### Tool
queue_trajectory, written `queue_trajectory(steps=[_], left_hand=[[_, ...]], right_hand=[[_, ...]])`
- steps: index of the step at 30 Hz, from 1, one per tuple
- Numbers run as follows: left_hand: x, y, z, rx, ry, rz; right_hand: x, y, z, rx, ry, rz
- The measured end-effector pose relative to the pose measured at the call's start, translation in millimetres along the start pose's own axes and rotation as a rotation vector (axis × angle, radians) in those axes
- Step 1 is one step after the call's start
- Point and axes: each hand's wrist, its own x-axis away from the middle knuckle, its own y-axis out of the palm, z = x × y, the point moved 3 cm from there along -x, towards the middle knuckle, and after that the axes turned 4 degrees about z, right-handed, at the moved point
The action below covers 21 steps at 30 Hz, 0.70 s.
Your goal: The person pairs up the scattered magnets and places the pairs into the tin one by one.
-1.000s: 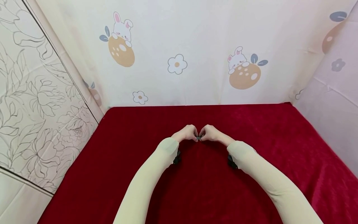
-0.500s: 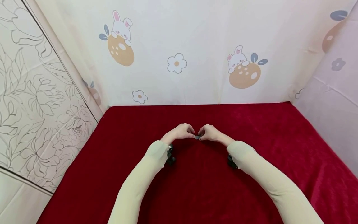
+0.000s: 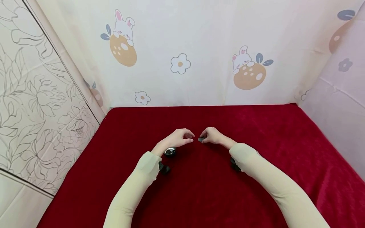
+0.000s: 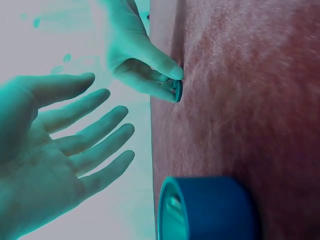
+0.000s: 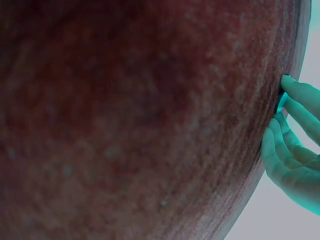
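Note:
A small flat grey disc (image 3: pixel 201 139) lies at the red cloth, and my right hand (image 3: pixel 212 135) pinches it between thumb and fingertips. In the left wrist view the disc (image 4: pixel 178 91) is thin and round, on edge between thumb and fingers. My left hand (image 3: pixel 182 137) hangs just left of it with spread, nearly straight fingers and holds nothing. Beside the left wrist stands a short dark cylinder (image 3: pixel 170 152) with a shiny hollow top. The left wrist view shows this cylinder (image 4: pixel 215 207) below the left palm. The right wrist view shows fingers (image 5: pixel 292 130) at the cloth.
Red velvety cloth (image 3: pixel 216 190) covers the table. A pale curtain (image 3: pixel 205 31) with rabbit prints borders the back, and a flower-patterned panel (image 3: pixel 42 95) stands at the left. Dark camera mounts (image 3: pixel 164 167) sit under both wrists.
My left hand has let go of the disc and moved left and slightly nearer, its fingers opening. The cylinder has come into sight beside that wrist. The right hand has barely moved.

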Motion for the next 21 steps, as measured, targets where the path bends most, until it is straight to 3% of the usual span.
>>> queue_trajectory(steps=[7, 21], left_hand=[[27.6, -7.4, -6.0, 0.041, -0.021, 0.054], [69.3, -13.1, -35.0, 0.089, -0.067, 0.192]], right_hand=[[1.3, 1, -1, 0.011, 0.02, 0.009], [2.0, 3, -3, 0.028, -0.053, 0.024]])
